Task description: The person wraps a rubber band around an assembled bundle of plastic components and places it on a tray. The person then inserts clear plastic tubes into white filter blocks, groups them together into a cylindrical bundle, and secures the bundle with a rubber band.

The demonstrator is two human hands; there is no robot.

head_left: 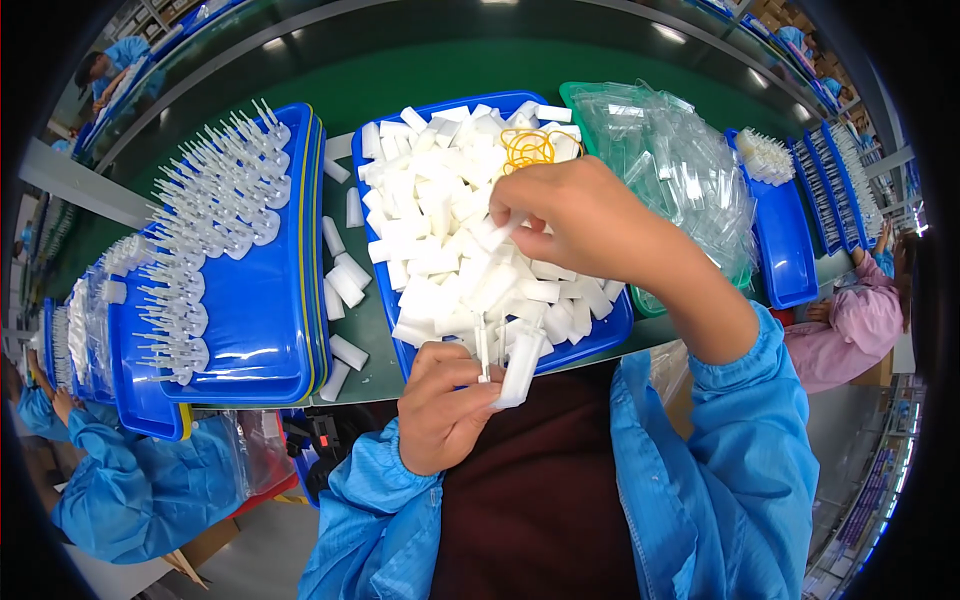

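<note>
A green desk [450, 80] bears blue trays [255, 310]; co-workers [150, 490] flank it. Left grip [445, 405] holds a white part [519, 372], right grip [575, 215] a foam block [497, 234].

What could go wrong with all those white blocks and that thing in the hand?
The white part in the left hand is at the tray's near edge, so it might drop toward the lap if the grip slips. The right hand is close to yellow rubber bands and could snag one. Loose blocks already lie beside the blue tray, so more might tumble out.
</note>
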